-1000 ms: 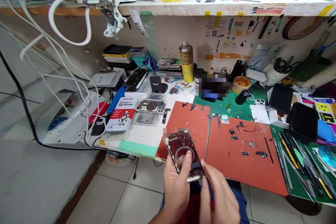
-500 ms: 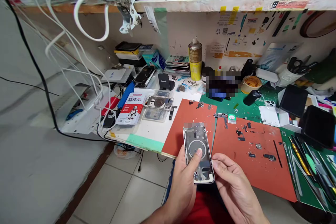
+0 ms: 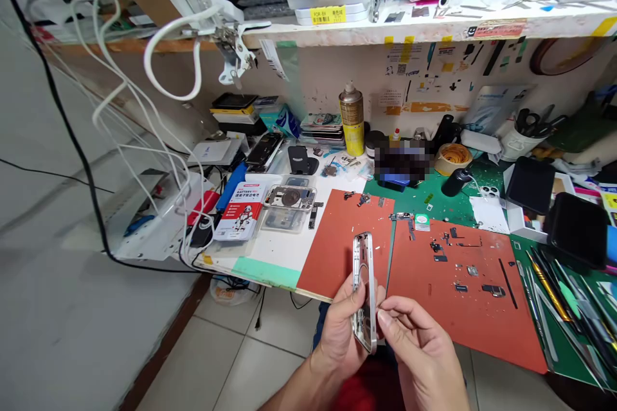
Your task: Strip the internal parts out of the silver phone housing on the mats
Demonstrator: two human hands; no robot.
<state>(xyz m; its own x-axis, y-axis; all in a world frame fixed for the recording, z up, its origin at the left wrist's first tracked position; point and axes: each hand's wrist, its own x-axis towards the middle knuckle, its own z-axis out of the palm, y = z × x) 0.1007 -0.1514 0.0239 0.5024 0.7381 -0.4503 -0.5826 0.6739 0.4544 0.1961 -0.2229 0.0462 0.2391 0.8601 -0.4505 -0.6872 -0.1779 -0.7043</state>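
The left hand's [image 3: 340,334] fingers grasp the phone frame [image 3: 371,282] on edge near the red mat [image 3: 328,253], best held steady while the right hand's [image 3: 421,350] pinched fingers, contents unclear, work gently beside it

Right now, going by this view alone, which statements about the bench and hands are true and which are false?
1. The left hand holds a silver-edged phone frame. True.
2. The phone frame lies flat on a mat. False: it is held up, nearly edge-on to the view.
3. A yellow and gold spray can stands upright near the back wall. True.
4. A slim gold-handled tool is in the right hand. False: the tool lies among others at the far right; the right hand's fingertips are beside the phone frame.
5. The red and white battery box lies right of the orange-red mats. False: the box lies left of the mats.
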